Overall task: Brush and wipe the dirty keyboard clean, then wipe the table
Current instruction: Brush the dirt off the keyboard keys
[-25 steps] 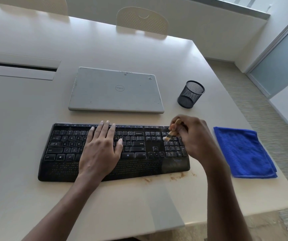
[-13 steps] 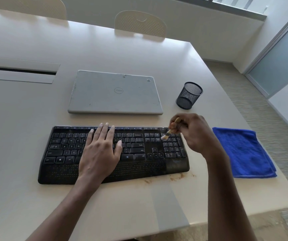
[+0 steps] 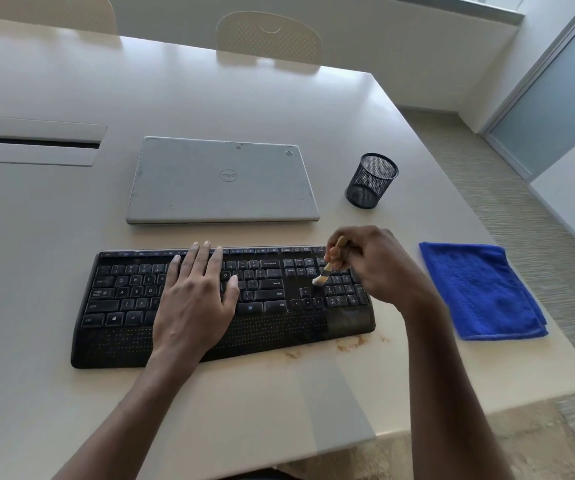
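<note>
fingers of the left hand lie straight and close together, flat on the letter keys of the dirty black full-size keyboard, pinning it to the pale cream bench. fingers of the right hand are curled, pinching a small tan-handled brush with pale bristles. its tuft touches the keys toward the keyboard's 3 o'clock end, between the navigation block and the number pad.

head view, the only one: the keyboard sits near the bench's front edge. brown crumbs lie on the bench at its 5 o'clock corner. a folded blue microfibre cloth lies at 3 o'clock, apart from the keyboard. a closed grey laptop sits at 12 o'clock and a black wire-mesh pen cup at 1 o'clock.

risks, as i judge them:
- strokes flicked toward 3 o'clock could throw grit onto the cloth, which would then smear rather than wipe.
- strokes toward 12 o'clock could dust the laptop.
- pressing the tuft hard may push dirt down between keys instead of out.
- the letter block under the left palm goes unbrushed unless that hand shifts, and lifting it mid-stroke could let the keyboard skid.
- the right forearm passes close to the crumbs and could drag them across the bench or over its edge.
</note>
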`<action>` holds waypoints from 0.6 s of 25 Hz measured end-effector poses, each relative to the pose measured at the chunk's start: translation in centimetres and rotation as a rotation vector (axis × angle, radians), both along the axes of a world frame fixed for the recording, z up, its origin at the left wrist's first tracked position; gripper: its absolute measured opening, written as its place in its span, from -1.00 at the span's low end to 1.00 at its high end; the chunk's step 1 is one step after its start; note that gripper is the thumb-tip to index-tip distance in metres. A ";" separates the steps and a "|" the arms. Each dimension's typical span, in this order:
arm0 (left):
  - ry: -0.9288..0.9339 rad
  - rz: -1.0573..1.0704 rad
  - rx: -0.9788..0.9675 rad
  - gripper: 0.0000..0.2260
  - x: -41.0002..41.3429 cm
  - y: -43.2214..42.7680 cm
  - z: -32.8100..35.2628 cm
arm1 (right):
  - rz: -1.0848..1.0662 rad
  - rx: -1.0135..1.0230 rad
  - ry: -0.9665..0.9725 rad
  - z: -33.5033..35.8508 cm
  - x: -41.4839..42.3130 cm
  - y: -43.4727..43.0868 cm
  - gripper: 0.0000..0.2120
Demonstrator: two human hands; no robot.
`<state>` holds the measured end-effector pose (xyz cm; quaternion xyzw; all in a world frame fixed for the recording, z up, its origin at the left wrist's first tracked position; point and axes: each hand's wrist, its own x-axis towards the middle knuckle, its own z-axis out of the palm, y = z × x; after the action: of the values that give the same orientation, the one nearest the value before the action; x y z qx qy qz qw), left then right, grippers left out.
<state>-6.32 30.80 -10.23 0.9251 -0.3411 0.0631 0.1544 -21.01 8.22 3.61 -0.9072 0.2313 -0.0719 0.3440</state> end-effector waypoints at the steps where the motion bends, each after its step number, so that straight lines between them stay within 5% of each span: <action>1: 0.001 0.001 -0.002 -0.39 0.0 0.0 0.0 | -0.028 -0.014 0.013 -0.1 -0.2 -0.5 -0.74; 6: 0.002 0.003 -0.010 -0.39 -0.1 -0.1 0.0 | -0.199 -0.148 0.019 0.7 -1.4 -1.7 -0.74; 11: 0.004 -0.001 0.002 -0.38 0.0 0.0 0.0 | 0.018 -0.010 0.010 0.2 -0.3 0.2 -0.74; 15: 0.003 -0.006 0.004 -0.38 0.0 0.1 0.0 | -0.127 -0.118 0.049 0.4 -1.7 -1.1 -0.74</action>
<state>-6.32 30.86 -10.25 0.9245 -0.3437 0.0604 0.1531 -22.66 7.11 4.02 -0.9109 0.2919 -0.0851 0.2789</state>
